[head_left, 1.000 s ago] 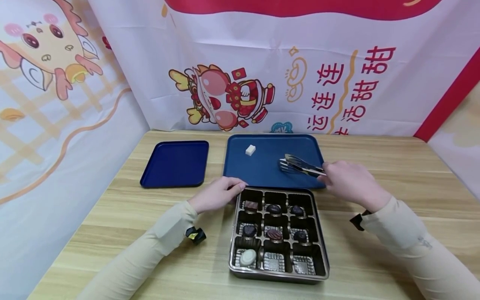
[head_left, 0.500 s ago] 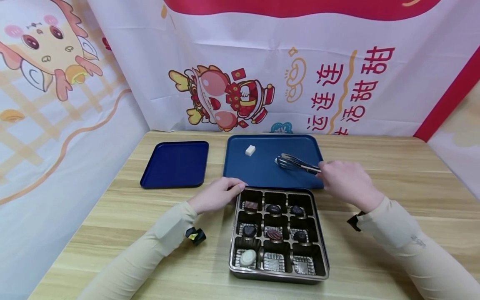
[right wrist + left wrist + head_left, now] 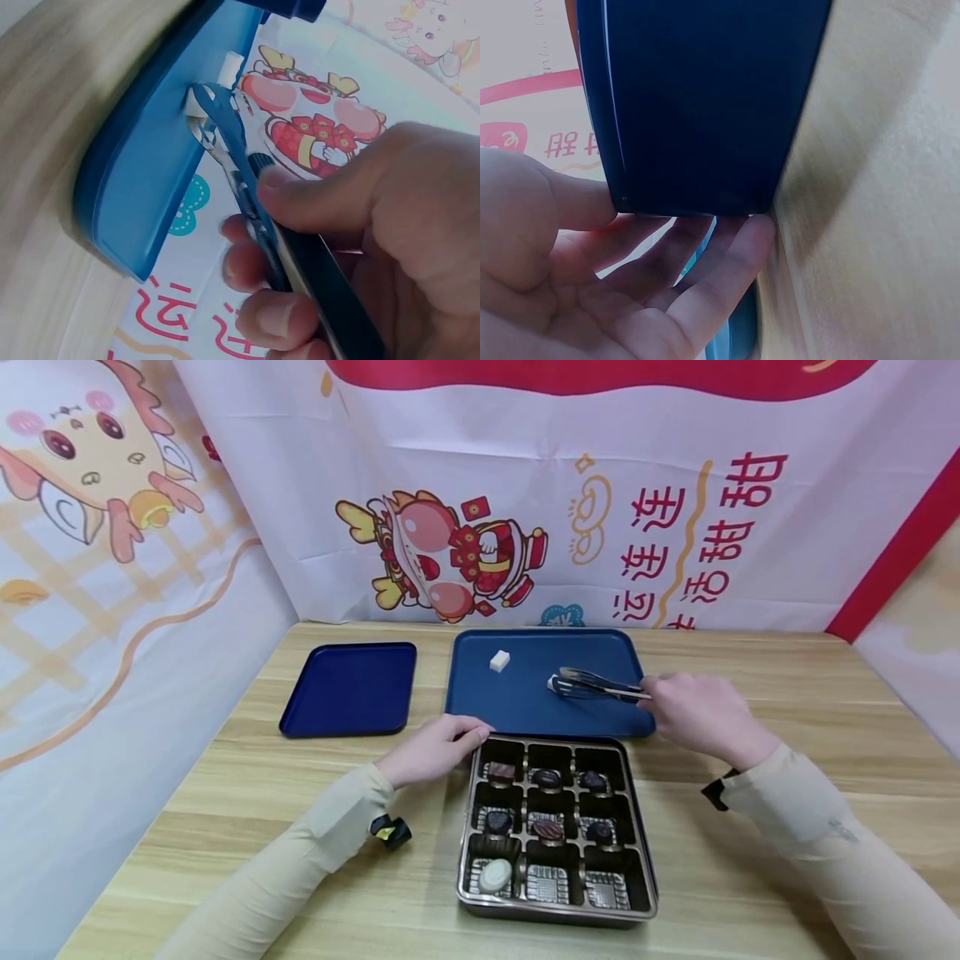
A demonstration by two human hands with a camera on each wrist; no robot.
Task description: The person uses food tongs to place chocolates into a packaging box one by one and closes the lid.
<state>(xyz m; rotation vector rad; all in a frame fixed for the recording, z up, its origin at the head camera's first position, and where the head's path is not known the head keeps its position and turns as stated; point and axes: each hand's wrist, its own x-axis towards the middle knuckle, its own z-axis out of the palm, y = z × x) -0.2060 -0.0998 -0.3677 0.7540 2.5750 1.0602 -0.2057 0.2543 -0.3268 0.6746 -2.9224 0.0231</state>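
My right hand [image 3: 705, 714] holds metal serving tongs [image 3: 615, 691] with dark handles, low over the blue tray [image 3: 502, 706]. At the tongs' tips is a small white piece [image 3: 196, 103], partly covered by them. A second white block [image 3: 499, 661] lies farther left on that tray. My left hand [image 3: 435, 747] grips the far left corner of a chocolate box [image 3: 558, 912]; in the left wrist view its fingers bend round the end of the box's dark side [image 3: 705, 105]. Chocolates, such as a pale oval one [image 3: 495, 876] and a reddish striped one [image 3: 548, 828], sit in the box's compartments.
A smaller dark blue tray [image 3: 352, 689] lies at the left on the wooden table [image 3: 247, 793]. Behind the table hangs a printed cloth [image 3: 300, 510]. The box stands right in front of the blue tray's near edge.
The tongs have shifted slightly left across the blue tray, and their tips have come to the white piece. My left hand and the box have stayed in place.
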